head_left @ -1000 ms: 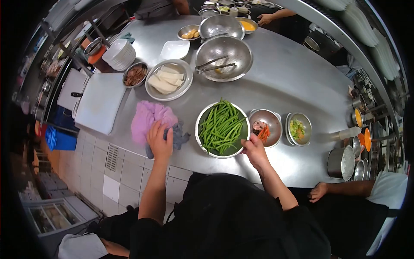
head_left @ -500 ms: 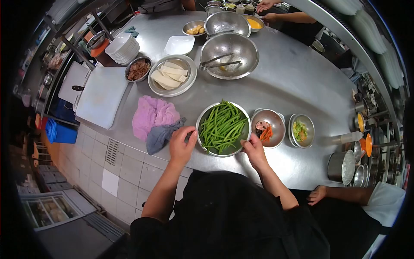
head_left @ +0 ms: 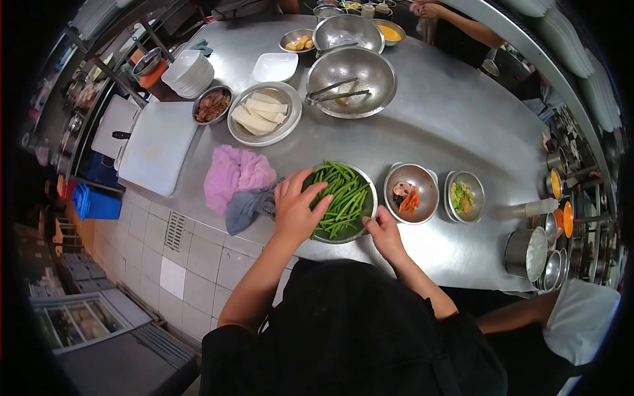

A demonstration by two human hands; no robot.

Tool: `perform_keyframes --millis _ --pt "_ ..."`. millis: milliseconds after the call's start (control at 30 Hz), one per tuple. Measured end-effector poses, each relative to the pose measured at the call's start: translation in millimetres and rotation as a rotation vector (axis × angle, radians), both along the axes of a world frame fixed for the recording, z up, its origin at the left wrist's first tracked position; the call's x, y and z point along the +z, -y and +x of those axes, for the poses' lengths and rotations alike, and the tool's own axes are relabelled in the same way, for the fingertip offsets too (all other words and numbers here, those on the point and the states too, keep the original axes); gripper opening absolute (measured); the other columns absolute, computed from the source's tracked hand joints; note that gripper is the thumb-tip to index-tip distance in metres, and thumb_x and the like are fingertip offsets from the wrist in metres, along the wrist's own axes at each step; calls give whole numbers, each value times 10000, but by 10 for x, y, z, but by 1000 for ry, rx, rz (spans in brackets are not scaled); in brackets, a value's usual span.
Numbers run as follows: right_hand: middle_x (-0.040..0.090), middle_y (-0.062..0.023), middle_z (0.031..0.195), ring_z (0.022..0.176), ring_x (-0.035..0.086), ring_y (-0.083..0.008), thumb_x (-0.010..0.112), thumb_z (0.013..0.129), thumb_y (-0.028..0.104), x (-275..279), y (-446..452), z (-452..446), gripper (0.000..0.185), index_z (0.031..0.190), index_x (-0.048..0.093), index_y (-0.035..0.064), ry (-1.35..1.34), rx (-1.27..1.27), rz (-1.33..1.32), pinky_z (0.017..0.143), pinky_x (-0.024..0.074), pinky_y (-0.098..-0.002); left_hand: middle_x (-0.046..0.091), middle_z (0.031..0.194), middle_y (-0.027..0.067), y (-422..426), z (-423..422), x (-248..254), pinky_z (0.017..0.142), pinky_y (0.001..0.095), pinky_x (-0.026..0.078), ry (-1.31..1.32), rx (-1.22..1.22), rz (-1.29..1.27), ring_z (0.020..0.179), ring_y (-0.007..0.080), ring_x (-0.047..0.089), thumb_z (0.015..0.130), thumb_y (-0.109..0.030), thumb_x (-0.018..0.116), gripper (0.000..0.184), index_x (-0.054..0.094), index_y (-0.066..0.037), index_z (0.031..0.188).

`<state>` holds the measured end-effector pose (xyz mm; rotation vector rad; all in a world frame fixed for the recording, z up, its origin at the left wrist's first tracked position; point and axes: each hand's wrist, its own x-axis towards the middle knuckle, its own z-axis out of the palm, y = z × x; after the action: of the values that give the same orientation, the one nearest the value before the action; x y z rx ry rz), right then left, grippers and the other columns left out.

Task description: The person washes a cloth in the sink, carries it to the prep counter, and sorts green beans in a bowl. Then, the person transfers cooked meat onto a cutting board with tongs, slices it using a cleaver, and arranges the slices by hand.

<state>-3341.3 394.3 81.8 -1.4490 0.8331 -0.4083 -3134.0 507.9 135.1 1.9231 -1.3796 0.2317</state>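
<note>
Green beans (head_left: pixel 345 198) fill a round metal bowl (head_left: pixel 374 193) on the steel table, close in front of me. My left hand (head_left: pixel 296 206) is over the bowl's left side, fingers apart, its fingertips at the edge of the beans; whether they touch them I cannot tell. With thumb and fingers, my right hand (head_left: pixel 386 236) grips the bowl's lower right rim. Just to the right stands a metal bowl (head_left: pixel 428 181) with orange strips, something pinkish and dark bits. Beyond it sits a smaller bowl (head_left: pixel 480 204) of chopped green and orange pieces.
Pink (head_left: pixel 231 175) and grey cloths (head_left: pixel 247 211) lie left of the beans. Farther back are a bowl of white slabs (head_left: pixel 261 115), a large bowl (head_left: pixel 370 66) with tongs (head_left: pixel 337 94), and stacked white dishes (head_left: pixel 188 72). A white cutting board (head_left: pixel 158 148) is at left. Co-workers stand nearby.
My left hand has moved from the bowl's left rim to over the beans, fingers spreading. My right hand stays at the rim. The bowl sits slightly lower in view. A co-worker's arm at right has shifted.
</note>
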Motion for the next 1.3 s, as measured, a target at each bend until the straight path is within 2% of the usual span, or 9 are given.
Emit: perform_keyframes --millis 467,733,800,833,867,1033,1133,1233,1300 --pt "521 9 716 661 477 -84 643 934 210 -117 -6 -48 196 917 568 29 -26 -19 -87 605 413 -267 604 1296 145 166 40 -182 1007 452 405 -273 -17 -9 1194 344 553 803 -172 751 142 704 -77 897" --pt "598 -35 807 718 581 -115 606 952 151 -9 -36 10 155 991 588 2 57 -54 147 634 509 -278 624 1282 155 150 119 -91 1016 386 433 -445 -12 -73 1176 321 581 919 -205 683 227 723 -56 1086" --pt "625 -59 883 770 620 -146 576 963 117 50 -42 30 147 1037 582 -9 97 -75 265 672 569 -309 653 1226 144 102 209 -124 960 356 469 -366 22 -92 1099 265 626 945 -229 666 260 701 -45 1124" --pt "625 -59 883 770 620 -146 576 963 117 59 -46 34 147 1037 582 -9 96 -75 265 672 569 -309 668 1179 147 62 242 -133 912 363 491 -543 74 -44 1040 274 650 957 -257 646 276 691 -48 1131" --pt "636 -54 914 766 616 -136 573 961 120 66 -49 36 160 1073 583 6 101 -88 293 673 535 -279 682 1132 151 19 272 -148 865 370 514 -719 127 5 981 282 673 968 -285 626 295 682 -50 1138" --pt "646 -49 961 757 607 -125 568 959 120 29 -39 15 197 1130 581 22 111 -105 290 659 488 -241 677 833 118 -227 239 -159 734 343 521 -773 114 242 789 209 671 1010 -311 575 294 648 -31 1064" --pt "635 -70 936 827 620 -151 558 962 107 -141 7 -26 184 1097 575 -17 153 -63 17 678 579 -319 620 716 83 -301 173 -100 626 322 500 -812 62 136 649 164 625 1023 -315 555 300 605 -25 968" --pt "643 -96 991 851 640 -177 536 956 93 -188 10 -22 217 1136 565 -25 72 -63 94 684 595 -335 558 677 12 -349 193 -350 539 262 442 -949 47 216 568 95 539 1027 -303 554 284 578 -50 903" --pt "643 -122 1039 882 660 -211 519 948 79 -124 -38 3 250 1169 553 -33 29 -89 458 690 612 -358 542 649 8 -339 223 -551 510 256 431 -1104 88 290 535 88 523 1033 -301 541 288 574 -53 889"
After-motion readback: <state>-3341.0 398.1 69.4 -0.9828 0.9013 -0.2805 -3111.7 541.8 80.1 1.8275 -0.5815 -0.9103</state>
